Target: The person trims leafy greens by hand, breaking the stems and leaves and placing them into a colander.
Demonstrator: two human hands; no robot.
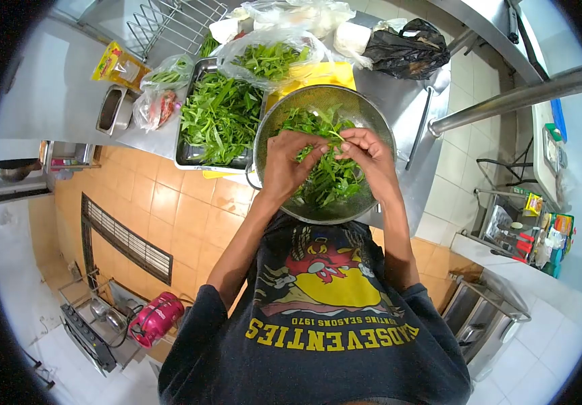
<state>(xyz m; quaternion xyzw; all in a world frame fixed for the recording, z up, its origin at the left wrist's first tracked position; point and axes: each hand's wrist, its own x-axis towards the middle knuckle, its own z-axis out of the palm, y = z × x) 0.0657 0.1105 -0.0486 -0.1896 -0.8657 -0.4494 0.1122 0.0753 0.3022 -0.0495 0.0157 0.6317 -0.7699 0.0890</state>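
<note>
A round metal strainer [381,115] stands at the table's front edge, with leafy greens [328,182] inside. Over it, my left hand [292,160] pinches a green stem with thumb and forefinger. Close to its right, my right hand [370,156] is closed on the same sprig [331,125], whose leaves point away from me. The fingertips of both hands nearly meet. Left of the strainer, a rectangular tray [181,156] is heaped with cut greens [218,118]. Behind them, a clear plastic bag [314,44] holds more greens.
A black plastic bag [409,50] and white bags [297,17] lie at the back. At the left are a yellow packet [119,66], a small metal container [114,109] and a wire rack [169,27]. A metal pole [514,101] runs along the right.
</note>
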